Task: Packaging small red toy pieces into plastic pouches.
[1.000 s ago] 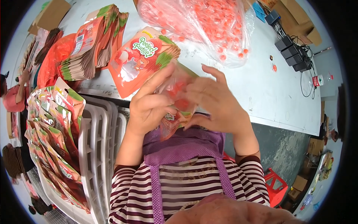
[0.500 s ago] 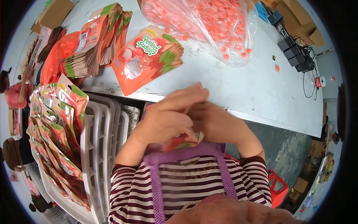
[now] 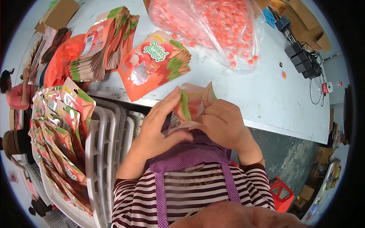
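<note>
Between my hands, at the table's near edge, is an open candy pouch (image 3: 184,108) in red, pink and green. My left hand (image 3: 157,125) grips its left side, the thumb along the near edge and the fingers along the outside. My right hand (image 3: 224,123) is curled at the pouch's right side; its fingertips are partly hidden at the opening. On the table just beyond lies a pile of flat pouches (image 3: 156,64) of the same kind. Farther back, a clear plastic bag (image 3: 213,34) holds many small red-orange wrapped candies.
Left of me, stacked white plastic crates (image 3: 99,152) carry rows of filled pouches (image 3: 62,140). Bundles of flat pouches (image 3: 102,45) lie at the table's back left, beside a red plastic bag (image 3: 62,57). Black adapters with cables (image 3: 302,57) sit at the right. A red stool (image 3: 282,195) stands below.
The pouch has come up from low against my apron to the table edge, its opening now spread. My hands, crossed and blurred before, are now apart on either side of it.
</note>
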`<state>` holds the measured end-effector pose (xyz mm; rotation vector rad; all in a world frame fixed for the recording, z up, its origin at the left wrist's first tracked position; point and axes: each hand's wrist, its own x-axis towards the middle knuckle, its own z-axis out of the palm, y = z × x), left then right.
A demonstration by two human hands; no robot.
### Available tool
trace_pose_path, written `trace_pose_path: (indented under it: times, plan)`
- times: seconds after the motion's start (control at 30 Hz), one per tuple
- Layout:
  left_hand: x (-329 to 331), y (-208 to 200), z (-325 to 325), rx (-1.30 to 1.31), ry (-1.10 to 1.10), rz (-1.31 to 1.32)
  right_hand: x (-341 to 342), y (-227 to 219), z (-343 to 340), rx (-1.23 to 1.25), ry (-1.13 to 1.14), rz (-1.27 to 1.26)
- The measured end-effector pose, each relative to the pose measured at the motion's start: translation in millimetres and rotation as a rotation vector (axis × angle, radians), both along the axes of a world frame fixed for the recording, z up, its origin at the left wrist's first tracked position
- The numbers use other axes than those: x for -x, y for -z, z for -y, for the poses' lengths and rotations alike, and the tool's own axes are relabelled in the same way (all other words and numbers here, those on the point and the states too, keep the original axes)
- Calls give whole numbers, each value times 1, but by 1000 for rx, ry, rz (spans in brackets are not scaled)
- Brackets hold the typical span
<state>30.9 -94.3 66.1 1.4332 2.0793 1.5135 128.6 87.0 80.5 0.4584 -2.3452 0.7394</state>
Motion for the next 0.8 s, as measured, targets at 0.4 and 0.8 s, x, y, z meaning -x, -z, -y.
trace_pose_path:
  times: [0.4,0.8]
  plan:
    - [7,22,41,-206,-253,295,12,7,17,579,303,-115]
    - [-2,31,55,-330,-299,253,10,29,30,720,69,212]
